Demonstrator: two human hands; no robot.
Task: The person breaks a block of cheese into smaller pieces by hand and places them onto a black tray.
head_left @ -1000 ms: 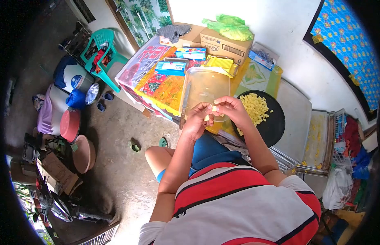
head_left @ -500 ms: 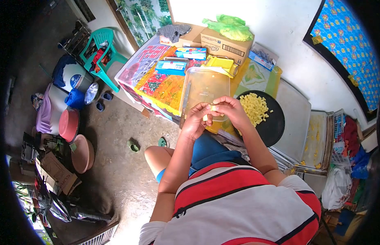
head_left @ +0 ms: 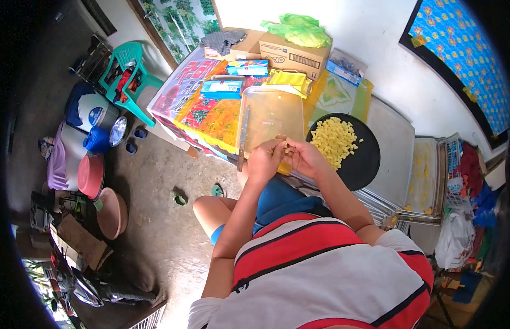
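Both my hands meet over the near end of a clear plastic container on the table. My left hand has its fingers closed, and what it holds, if anything, is hidden. In my right hand the fingers are curled round small pale yellow pieces. Right of the hands lies a round black tray with a heap of yellow cubes on its left part. A knife rests along the container's left edge.
Blue packets, a yellow rack and cardboard boxes stand farther back on the table. Metal trays are at the right. Basins, a green chair and slippers are at the left.
My hands have drawn closer together, and my left hand has turned so that its back faces up. The view has shifted slightly.
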